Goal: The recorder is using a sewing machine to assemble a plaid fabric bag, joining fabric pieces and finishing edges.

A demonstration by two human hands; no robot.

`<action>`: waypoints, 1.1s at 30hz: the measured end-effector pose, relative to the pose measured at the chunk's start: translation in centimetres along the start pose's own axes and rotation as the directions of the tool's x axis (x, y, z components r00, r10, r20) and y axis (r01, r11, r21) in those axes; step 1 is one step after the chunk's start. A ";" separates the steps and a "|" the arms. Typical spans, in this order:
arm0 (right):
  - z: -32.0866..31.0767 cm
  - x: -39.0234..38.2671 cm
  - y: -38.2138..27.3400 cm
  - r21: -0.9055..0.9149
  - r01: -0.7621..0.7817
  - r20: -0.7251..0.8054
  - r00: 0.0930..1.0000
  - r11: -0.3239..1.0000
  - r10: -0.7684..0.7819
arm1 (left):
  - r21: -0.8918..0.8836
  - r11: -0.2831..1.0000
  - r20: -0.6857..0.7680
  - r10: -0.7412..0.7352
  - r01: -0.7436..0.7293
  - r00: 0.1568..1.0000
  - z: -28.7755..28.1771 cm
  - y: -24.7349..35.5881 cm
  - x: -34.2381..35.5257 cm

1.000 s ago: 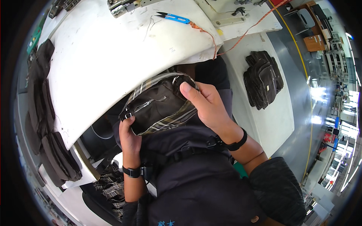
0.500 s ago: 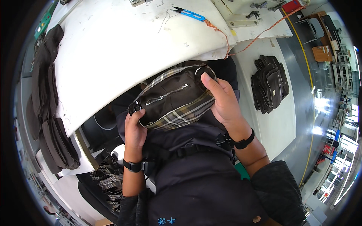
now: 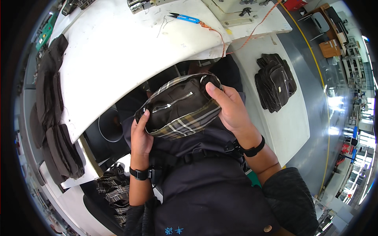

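Observation:
Between my two hands, over my lap, is a small dark brown fabric bag (image 3: 179, 110) with plaid sides in olive, grey and white. A silver zipper (image 3: 171, 104) runs along its dark panel. My left hand (image 3: 141, 131) grips the bag's left end, its thumb by a metal ring. With its thumb on top, my right hand (image 3: 228, 104) grips the right end, close to another metal ring (image 3: 203, 78). The fingers beneath the bag are mostly hidden.
On the white table (image 3: 130, 51) lie blue thread snips (image 3: 185, 18) tied to an orange cord. Dark fabric pieces (image 3: 275, 82) are stacked on the right-hand surface. More dark pieces (image 3: 53, 114) hang over the left edge, and plaid pieces (image 3: 116, 188) lie at lower left.
The bag and both hands keep nearly the same pose, the bag slightly lower and tilted a little. The table, snips and right-hand stack have shifted leftward in view.

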State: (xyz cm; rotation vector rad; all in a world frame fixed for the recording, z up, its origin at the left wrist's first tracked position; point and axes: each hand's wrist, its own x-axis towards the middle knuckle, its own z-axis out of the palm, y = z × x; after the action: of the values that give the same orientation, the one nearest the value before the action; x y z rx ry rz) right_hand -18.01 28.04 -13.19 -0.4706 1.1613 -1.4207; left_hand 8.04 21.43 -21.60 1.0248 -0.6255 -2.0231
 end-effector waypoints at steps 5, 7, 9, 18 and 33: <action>-1.3 -1.6 0.9 -0.066 0.009 0.083 0.997 0.998 -0.003 | 0.027 0.998 0.008 0.051 -0.051 0.999 -0.6 0.1 -1.2; -1.2 -2.2 0.9 -0.103 0.013 0.099 0.995 0.995 -0.003 | 0.039 0.996 0.022 0.074 -0.075 0.997 -0.8 0.5 -1.9; -0.9 -2.7 0.3 -0.083 -0.011 0.101 0.995 0.997 0.020 | 0.049 0.994 0.027 0.100 -0.102 0.995 -0.6 1.1 -2.5; -4.0 -0.3 0.4 0.071 -0.227 0.125 0.968 0.971 0.217 | 0.226 0.974 -0.001 -0.010 0.010 1.000 0.4 3.7 -3.1; -2.4 4.7 5.8 -0.902 0.265 0.140 0.927 0.342 -0.347 | 0.923 0.357 0.040 0.287 -0.145 0.957 -0.9 1.9 -0.6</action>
State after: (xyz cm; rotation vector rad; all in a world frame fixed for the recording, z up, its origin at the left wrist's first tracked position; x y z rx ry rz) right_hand -18.11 25.68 -20.66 -1.5131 1.9805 -0.9467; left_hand 9.78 20.75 -20.53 1.5563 -1.8524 -1.2208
